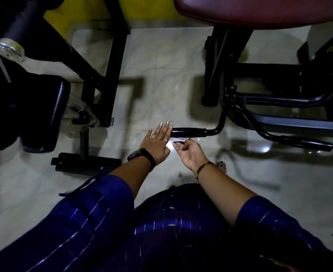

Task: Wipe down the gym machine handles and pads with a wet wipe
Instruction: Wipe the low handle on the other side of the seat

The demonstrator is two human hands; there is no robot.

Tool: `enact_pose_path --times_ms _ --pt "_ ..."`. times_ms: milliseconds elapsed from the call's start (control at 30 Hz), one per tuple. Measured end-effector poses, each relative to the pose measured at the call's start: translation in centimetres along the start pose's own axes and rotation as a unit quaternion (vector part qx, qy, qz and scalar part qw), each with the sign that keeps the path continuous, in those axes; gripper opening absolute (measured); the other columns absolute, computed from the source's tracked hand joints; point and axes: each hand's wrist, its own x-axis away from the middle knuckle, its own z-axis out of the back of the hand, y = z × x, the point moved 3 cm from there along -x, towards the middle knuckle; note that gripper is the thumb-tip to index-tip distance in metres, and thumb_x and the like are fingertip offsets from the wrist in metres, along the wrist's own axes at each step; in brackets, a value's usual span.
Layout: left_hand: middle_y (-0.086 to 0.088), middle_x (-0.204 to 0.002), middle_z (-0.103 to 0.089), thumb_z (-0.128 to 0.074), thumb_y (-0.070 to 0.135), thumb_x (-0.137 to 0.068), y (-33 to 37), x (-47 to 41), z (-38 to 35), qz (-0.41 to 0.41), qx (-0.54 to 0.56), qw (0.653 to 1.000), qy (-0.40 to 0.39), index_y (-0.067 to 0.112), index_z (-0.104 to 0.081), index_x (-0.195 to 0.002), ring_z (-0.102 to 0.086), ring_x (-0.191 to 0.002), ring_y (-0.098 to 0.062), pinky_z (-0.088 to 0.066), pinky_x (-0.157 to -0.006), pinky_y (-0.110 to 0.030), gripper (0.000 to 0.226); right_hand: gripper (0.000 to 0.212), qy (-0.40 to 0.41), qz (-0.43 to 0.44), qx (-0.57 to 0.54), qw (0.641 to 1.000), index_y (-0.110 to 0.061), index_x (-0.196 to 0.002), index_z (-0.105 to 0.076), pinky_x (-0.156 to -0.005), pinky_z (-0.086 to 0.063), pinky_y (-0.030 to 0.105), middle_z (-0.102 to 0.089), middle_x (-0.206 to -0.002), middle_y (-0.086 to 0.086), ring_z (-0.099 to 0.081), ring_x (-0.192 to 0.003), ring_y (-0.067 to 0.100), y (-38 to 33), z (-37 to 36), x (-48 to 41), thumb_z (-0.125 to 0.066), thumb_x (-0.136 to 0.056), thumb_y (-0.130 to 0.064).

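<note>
A black foam-gripped handle (191, 132) of a gym machine sticks out to the left at mid-frame. My left hand (157, 142) lies flat with its fingers spread, the fingertips at the handle's free end. My right hand (187, 152) is just below the handle, fingers curled around a small bright white wet wipe (174, 143) between the two hands. A second handle (306, 144) lies lower right. A maroon seat pad (259, 10) is at the top right, and a black pad (42, 114) is at the left.
Black machine frames (106, 71) stand on the pale tiled floor (161, 71) at left and right, with a gap of floor between them. A black base foot (87, 163) lies near my left arm. A chrome bar end (9, 49) shows at the upper left.
</note>
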Motion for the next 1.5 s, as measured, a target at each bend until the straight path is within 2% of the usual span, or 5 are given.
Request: enact_pose_path --times_ms 567,1000,1167,1400,1500 --pt "-0.003 -0.163 0.015 -0.033 0.029 -0.097 0.5 0.1 0.1 0.013 0.008 1.000 -0.006 0.016 0.010 -0.155 0.010 -0.151 -0.020 -0.004 -0.120 -0.045 0.074 0.033 -0.011 -0.012 0.026 1.000 0.002 -0.093 -0.052 -0.091 -0.050 0.036 -0.057 -0.108 0.022 -0.059 -0.104 0.033 -0.8 -0.8 1.0 -0.023 -0.084 0.015" --pt "-0.001 -0.163 0.014 -0.034 0.029 -0.097 0.3 -0.1 0.2 -0.001 0.009 1.000 -0.002 0.016 0.009 -0.155 0.008 -0.151 -0.018 -0.004 -0.121 -0.044 0.074 0.012 0.150 0.198 0.115 0.962 0.015 -0.089 -0.061 -0.068 -0.058 0.024 -0.072 -0.081 0.008 -0.071 -0.064 0.009 -5.4 3.3 0.2 -0.061 -0.087 0.002" --pt "-0.001 -0.163 0.014 -0.035 0.029 -0.096 0.1 -0.1 0.2 -0.002 0.002 1.000 -0.005 0.016 0.009 -0.155 0.007 -0.151 -0.018 -0.005 -0.121 -0.044 0.074 0.022 0.239 0.298 0.379 0.843 -0.011 -0.080 -0.049 -0.052 -0.047 0.021 -0.058 -0.071 0.002 -0.058 -0.053 0.011 -6.3 2.7 0.8 -0.070 -0.086 -0.013" --pt "0.000 -0.163 0.015 -0.034 0.029 -0.097 0.0 -0.2 -0.1 0.000 0.007 1.000 -0.005 0.017 0.010 -0.155 0.008 -0.151 -0.018 -0.005 -0.121 -0.044 0.074 0.008 0.087 0.525 0.691 0.489 -0.008 -0.093 -0.065 -0.077 -0.032 0.027 -0.061 -0.089 0.009 -0.054 -0.084 0.028 -6.8 2.7 1.3 -0.057 -0.090 -0.007" --pt "0.000 -0.163 0.014 -0.034 0.028 -0.096 0.0 -0.1 -0.1 0.002 0.008 1.000 -0.003 0.018 0.010 -0.155 0.008 -0.151 -0.018 -0.005 -0.120 -0.044 0.074 0.026 0.058 0.506 0.735 0.447 -0.006 -0.100 -0.065 -0.088 -0.037 0.033 -0.064 -0.092 0.011 -0.058 -0.091 0.032 -6.5 1.5 1.2 -0.055 -0.076 0.000"
